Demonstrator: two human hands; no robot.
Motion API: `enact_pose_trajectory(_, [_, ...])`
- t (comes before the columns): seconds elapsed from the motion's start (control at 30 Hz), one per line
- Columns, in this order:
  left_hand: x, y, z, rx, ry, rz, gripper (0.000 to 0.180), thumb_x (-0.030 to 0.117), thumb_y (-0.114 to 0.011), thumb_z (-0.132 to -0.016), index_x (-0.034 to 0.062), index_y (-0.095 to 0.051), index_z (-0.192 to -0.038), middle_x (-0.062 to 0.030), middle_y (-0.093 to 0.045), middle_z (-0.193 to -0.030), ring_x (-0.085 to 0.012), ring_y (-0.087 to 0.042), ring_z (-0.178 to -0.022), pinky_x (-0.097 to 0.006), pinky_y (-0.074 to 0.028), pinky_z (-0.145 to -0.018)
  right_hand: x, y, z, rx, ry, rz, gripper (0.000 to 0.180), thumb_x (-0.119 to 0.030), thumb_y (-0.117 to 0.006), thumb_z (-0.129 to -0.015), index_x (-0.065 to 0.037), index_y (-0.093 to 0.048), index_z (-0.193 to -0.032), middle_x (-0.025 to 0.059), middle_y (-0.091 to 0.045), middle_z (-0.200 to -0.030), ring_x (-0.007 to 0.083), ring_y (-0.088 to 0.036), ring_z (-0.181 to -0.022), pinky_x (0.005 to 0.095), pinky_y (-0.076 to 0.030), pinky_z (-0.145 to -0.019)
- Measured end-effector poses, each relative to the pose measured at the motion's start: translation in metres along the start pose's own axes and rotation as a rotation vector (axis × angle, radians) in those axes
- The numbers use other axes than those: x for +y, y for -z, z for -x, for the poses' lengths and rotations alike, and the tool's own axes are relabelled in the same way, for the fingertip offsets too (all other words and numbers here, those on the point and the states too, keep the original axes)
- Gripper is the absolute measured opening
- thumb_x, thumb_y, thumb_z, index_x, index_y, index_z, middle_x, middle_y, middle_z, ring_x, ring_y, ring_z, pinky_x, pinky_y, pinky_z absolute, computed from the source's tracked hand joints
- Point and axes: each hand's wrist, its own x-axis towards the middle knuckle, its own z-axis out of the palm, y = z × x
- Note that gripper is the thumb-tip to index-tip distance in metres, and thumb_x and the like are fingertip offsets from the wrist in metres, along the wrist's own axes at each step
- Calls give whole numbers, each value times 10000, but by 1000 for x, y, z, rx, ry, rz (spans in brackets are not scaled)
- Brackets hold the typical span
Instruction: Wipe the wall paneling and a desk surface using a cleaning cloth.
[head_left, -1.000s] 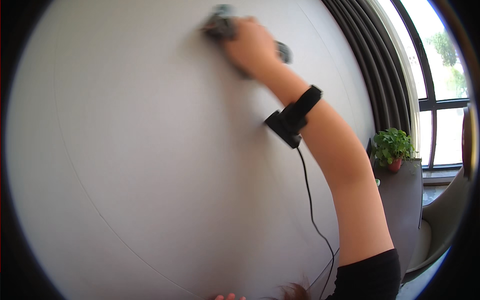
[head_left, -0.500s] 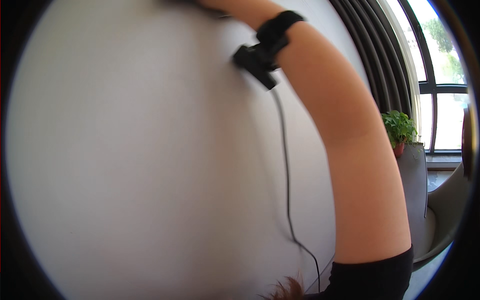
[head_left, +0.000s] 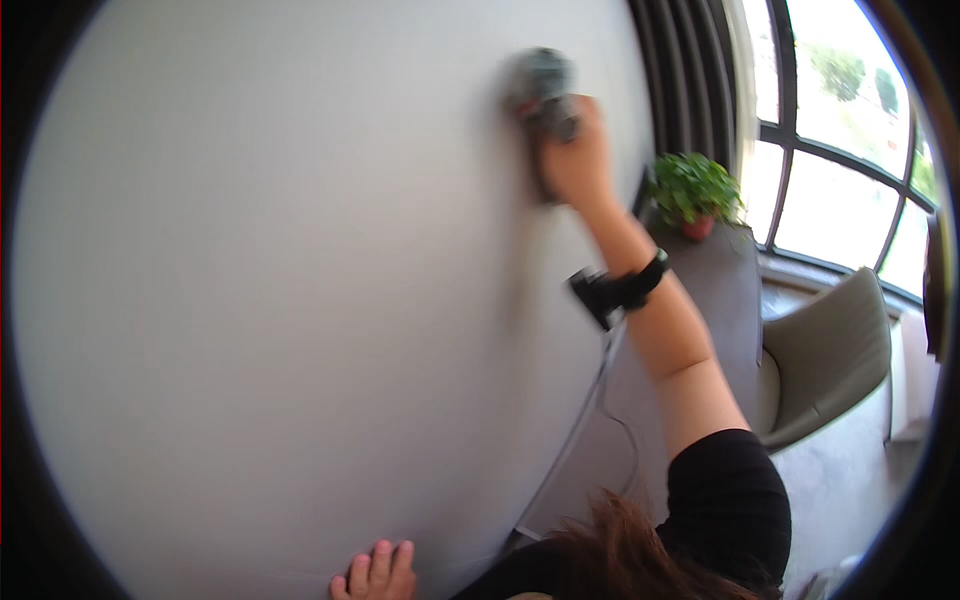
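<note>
Presently: one right hand [head_left: 575,160] clenched on one grey cloth [head_left: 540,85], pressed to the white wall [head_left: 280,300], upper right of it. One left hand [head_left: 375,572] at the lower edge, fingers flat on the wall, holding nothing. One black wristband [head_left: 625,290] with one cable hanging. One potted plant [head_left: 693,190] on one dark table [head_left: 725,290]. One grey chair [head_left: 830,350]. No packages or labels visible.

Cloth [head_left: 538,85] on wall [head_left: 280,300]; potted plant [head_left: 695,190] right; chair [head_left: 830,350] beyond.
</note>
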Motion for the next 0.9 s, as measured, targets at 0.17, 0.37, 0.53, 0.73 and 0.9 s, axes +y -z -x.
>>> enact_pose_trajectory(0.17, [-2, 6, 6, -49, -17, 49, 282, 371, -567, -848, 344, -657, -1113, 42, -566, -1234, -216, -482, -1095, -422, -363, -878, -84, -4, 114, 72, 721, -35, 342, -155, -688, -684, -248, -679, -1013, 6, -558, -870, 172, -509, -746, 315, -411, -676])
enact_pose_trajectory(0.37, [-3, 11, 4, -70, -69, 60, 261, 344, -554, -848, 299, -688, -1067, -17, -592, -1170, -252, -515, -1002, -424, -387, -811, 43, 3, 73, 240, 379, 83, 457, -176, -722, -602, -192, -677, -1057, 76, -611, -893, 252, -571, -830, 365, -431, -666])
enact_pose_trajectory(0.53, [-4, 18, -8, -107, -179, 107, 282, 350, -526, -871, 264, -682, -1089, -51, -589, -1161, -250, -512, -954, -425, -372, -767, 211, 36, 35, 205, -341, 145, 254, -204, -612, -826, -7, -614, -985, 153, -629, -915, 279, -602, -869, 356, -455, -753])
enact_pose_trajectory(0.73, [-6, 12, 0, -60, -126, 91, 273, 389, -480, -910, 273, -696, -1030, -28, -585, -1167, -244, -503, -954, -422, -354, -739, 306, 48, 155, 79, -789, 379, 471, -402, -543, -869, -3, -576, -1119, 192, -644, -1019, 318, -609, -979, 407, -443, -825])
enact_pose_trajectory(0.9, [3, -13, 2, 89, -103, 96, 234, 224, -560, -807, 161, -680, -998, -78, -578, -1147, -285, -477, -1143, -494, -239, -1064, 276, 60, 359, 193, -1490, 26, 447, -354, -639, -847, -6, -608, -1126, 75, -664, -947, 211, -611, -870, 372, -478, -757])
